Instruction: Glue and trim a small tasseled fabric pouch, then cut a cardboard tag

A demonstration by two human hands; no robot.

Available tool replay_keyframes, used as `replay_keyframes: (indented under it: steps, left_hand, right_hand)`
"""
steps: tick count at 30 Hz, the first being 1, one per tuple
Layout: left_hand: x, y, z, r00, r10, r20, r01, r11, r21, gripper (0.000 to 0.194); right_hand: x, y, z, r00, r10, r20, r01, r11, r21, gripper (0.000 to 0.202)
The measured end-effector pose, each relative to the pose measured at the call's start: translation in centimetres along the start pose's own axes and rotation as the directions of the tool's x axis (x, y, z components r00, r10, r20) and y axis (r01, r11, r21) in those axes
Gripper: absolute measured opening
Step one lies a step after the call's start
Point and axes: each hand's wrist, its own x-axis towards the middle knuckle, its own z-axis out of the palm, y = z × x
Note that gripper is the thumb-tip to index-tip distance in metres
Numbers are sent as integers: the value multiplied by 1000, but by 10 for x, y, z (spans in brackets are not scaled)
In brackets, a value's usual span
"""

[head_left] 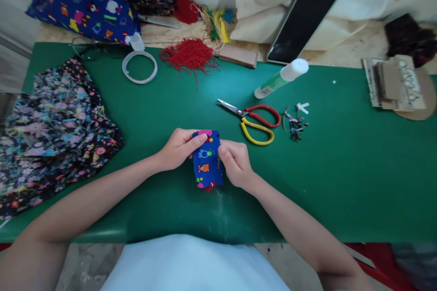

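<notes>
- Blue printed fabric piece, narrow and rectangular, with bear and paw motifs point(205, 160): held above the green smooth tabletop point(341, 177), near its front edge, between both hands.
- Left hand point(178, 149): grasping the piece at its upper left, thumb flat on the printed face.
- Right hand point(236, 161): pinching the piece along its right edge, thumb uppermost, fingers curled; fingertips behind the cloth are hidden.
- Metal scissors with one red and one yellow handle point(241, 112): lying just beyond the right hand, tips pointing away to the left.
- Small dark and white scraps point(296, 127): beside the handles.
- White-capped green glue stick point(280, 80): beyond the scissors.
- Black floral fabric point(58, 132): spread at left.
</notes>
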Motion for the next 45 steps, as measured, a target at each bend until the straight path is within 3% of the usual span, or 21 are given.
replay_keyframes:
  steps: [4, 10, 16, 19, 23, 26, 29, 33, 37, 45]
  left_hand:
    - [0, -2, 0, 996, 70, -55, -69, 997, 20, 54]
    - [-2, 2, -1, 962, 228, 152, -260, 936, 238, 49]
    - [-3, 3, -3, 941, 245, 233, -294, 933, 206, 50]
    - [-3, 0, -4, 960, 210, 186, -241, 957, 160, 52]
    - [-2, -3, -3, 993, 116, 14, -117, 992, 43, 59]
    - [-1, -4, -1, 993, 95, -76, -97, 995, -22, 56]
    - [-2, -2, -2, 986, 150, 69, -156, 985, 80, 46]
    - [-2, 3, -5, 946, 126, 299, -191, 962, 197, 46]
    - [-1, 2, -9, 940, 111, 324, -188, 958, 217, 46]
    - [0, 0, -7, 943, 164, 289, -240, 937, 254, 48]
  right_hand:
    - [-4, -3, -1, 999, -16, 37, 15, 999, 31, 43]
    - [-7, 2, 0, 997, 72, -39, -62, 974, 216, 43]
    - [-4, 2, -6, 987, 101, 126, -142, 914, 379, 42]
    - [0, 1, -9, 984, 57, 171, -113, 934, 339, 39]
    - [2, 0, -10, 977, -55, 204, 11, 978, 210, 37]
    - [1, 1, -9, 984, -60, 169, 31, 985, 168, 37]
    - [-1, 3, -8, 995, -22, 94, 6, 986, 169, 41]
    - [-1, 4, -8, 995, 0, 102, -20, 981, 191, 44]
    - [0, 4, -8, 993, 21, 115, -46, 975, 218, 43]
    - [-1, 5, -5, 996, -31, 79, 17, 985, 172, 35]
